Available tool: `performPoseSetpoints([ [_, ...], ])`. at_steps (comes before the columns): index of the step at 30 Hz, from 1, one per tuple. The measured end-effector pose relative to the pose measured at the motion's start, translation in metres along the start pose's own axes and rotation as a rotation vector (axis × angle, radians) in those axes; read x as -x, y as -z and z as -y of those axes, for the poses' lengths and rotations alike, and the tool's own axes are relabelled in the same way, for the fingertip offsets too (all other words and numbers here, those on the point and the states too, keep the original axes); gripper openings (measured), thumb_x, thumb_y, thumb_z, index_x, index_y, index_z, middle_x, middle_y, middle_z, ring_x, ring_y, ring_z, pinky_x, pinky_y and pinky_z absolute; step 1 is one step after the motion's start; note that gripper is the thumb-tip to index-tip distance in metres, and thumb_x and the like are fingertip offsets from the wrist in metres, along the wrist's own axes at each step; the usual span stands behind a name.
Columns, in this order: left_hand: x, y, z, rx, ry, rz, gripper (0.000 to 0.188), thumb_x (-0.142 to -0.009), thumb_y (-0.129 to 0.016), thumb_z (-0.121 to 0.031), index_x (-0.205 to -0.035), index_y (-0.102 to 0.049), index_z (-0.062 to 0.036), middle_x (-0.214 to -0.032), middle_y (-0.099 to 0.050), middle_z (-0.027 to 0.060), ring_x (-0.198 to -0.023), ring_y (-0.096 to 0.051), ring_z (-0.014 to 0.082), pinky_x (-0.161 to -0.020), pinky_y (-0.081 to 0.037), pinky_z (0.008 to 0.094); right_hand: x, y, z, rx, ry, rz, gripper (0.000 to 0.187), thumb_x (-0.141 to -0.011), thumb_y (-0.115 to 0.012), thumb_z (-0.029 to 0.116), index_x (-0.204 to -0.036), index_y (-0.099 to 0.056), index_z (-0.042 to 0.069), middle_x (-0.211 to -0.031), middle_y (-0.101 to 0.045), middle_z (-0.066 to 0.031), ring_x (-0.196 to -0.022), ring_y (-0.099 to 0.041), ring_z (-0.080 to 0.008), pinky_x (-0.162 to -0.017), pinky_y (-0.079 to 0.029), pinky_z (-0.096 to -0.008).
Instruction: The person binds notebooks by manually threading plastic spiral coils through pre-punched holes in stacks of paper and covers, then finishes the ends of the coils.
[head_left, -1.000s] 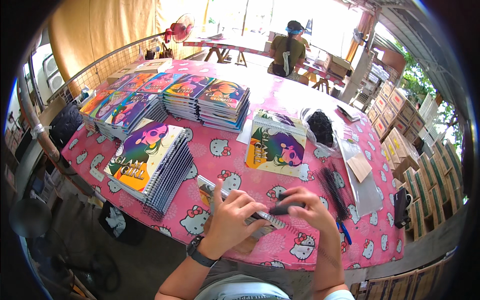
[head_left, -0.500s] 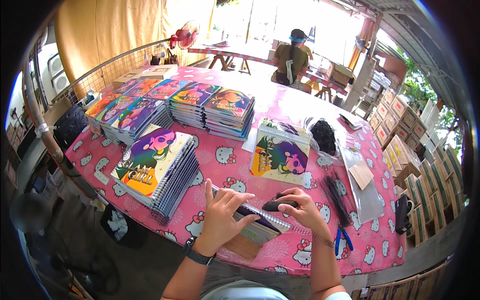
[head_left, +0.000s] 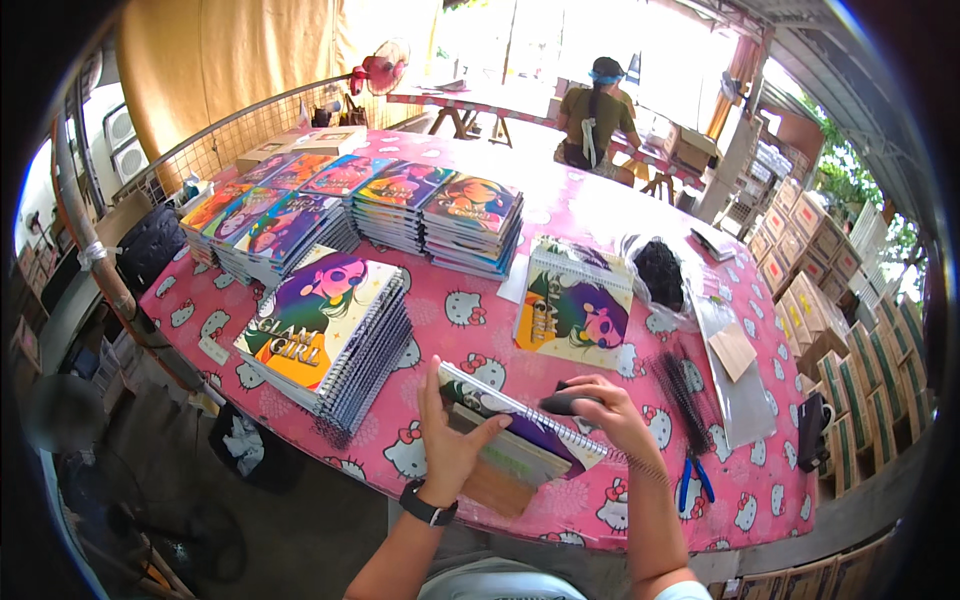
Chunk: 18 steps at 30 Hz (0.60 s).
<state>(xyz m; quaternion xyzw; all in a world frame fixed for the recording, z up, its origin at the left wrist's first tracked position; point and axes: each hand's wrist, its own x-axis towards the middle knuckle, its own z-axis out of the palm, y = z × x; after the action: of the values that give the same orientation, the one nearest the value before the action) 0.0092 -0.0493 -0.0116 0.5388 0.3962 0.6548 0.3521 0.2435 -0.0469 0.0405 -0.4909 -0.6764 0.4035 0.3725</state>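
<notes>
While pressing flat on the spiral notebook [head_left: 520, 430], left hand [head_left: 455, 440] steadies; right hand [head_left: 600, 410], fingers wrapped round a dark tool [head_left: 568, 403], binding step. Next: feed the wire coil [head_left: 640, 465] carefully.

At ten o'clock you have a tall stack of spiral notebooks [head_left: 325, 335] on the pink patterned bench [head_left: 590, 215]. At eleven to twelve o'clock, rows of colourful notebook stacks [head_left: 380, 205] line the far side. At one o'clock lies a single purple-and-orange notebook [head_left: 578, 315], with a clear bag of dark bits [head_left: 660, 272] just beyond it. At three o'clock you see black binding coils [head_left: 683, 385], and blue-handled pliers [head_left: 693, 480] at four. Another person [head_left: 597, 120] stands at twelve o'clock. Cardboard boxes [head_left: 820, 270] pile up at two o'clock.
</notes>
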Motion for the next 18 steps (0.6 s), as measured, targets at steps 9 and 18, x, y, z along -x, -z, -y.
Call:
performPoseSetpoints([
  [9, 0.002, 0.000, -0.001, -0.110, -0.016, -0.003, 0.105, -0.064, -0.086, -0.015, -0.146, -0.022, -0.0018, -0.114, -0.037, 0.0080, -0.107, -0.045, 0.0197, -0.095, -0.040, 0.0314, -0.013, -0.005, 0.008, -0.273, 0.208, 0.108, 0.038, -0.087, -0.059, 0.033, -0.098, -0.070, -0.002, -0.111, -0.061, -0.0141, -0.103, -0.056, -0.0222, -0.088, -0.045, -0.0339],
  [18, 0.001, -0.001, 0.006, -0.159, -0.062, 0.001, 0.105, -0.064, -0.086, -0.016, -0.146, -0.023, -0.0008, -0.111, -0.037, 0.0075, -0.103, -0.044, 0.0182, -0.091, -0.041, 0.0285, -0.034, -0.001, 0.015, -0.019, 0.057, 0.171, 0.045, -0.088, -0.059, 0.038, -0.098, -0.068, -0.005, -0.114, -0.060, -0.0152, -0.101, -0.058, -0.0210, -0.089, -0.045, -0.0337],
])
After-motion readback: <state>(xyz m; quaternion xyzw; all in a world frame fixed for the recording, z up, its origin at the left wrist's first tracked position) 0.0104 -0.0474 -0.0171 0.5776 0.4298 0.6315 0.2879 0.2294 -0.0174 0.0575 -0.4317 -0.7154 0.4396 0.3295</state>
